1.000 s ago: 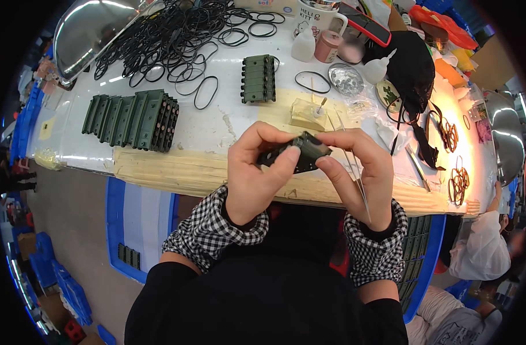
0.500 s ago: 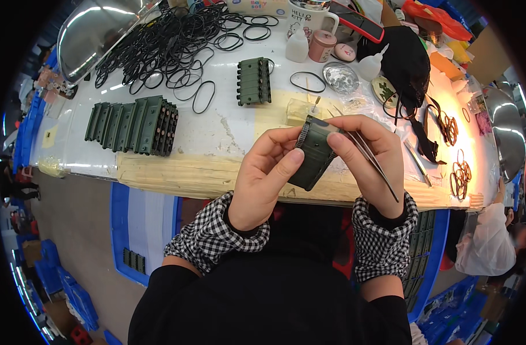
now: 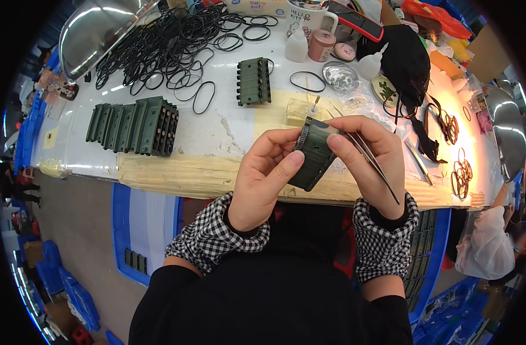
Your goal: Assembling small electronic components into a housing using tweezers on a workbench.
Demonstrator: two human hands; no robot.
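Observation:
A dark green plastic toy chassis [image 3: 316, 156] with a black ribbed band along its side is held tilted above the table's near edge. My left hand [image 3: 257, 181] pinches its left side between thumb and fingers. On the other side my right hand [image 3: 373, 158] grips its upper right with the thumb on top. Metal tweezers [image 3: 377, 167] are also tucked in the right hand, their length slanting down past the palm. The fingers behind the chassis are partly hidden. Beyond it sits a small yellowish block [image 3: 297, 112] on the table.
Left on the table stands a row of green chassis [image 3: 130, 126]; another green stack [image 3: 254, 82] is farther back. A heap of black rubber loops [image 3: 165, 52] lies behind. Squeeze bottles, a mug [image 3: 307, 22] and a black cap-like cloth [image 3: 401, 66] crowd the back right. Blue trays [image 3: 120, 247] sit below.
Hands, chassis and tweezers stay almost in place. The whole view has shifted very slightly.

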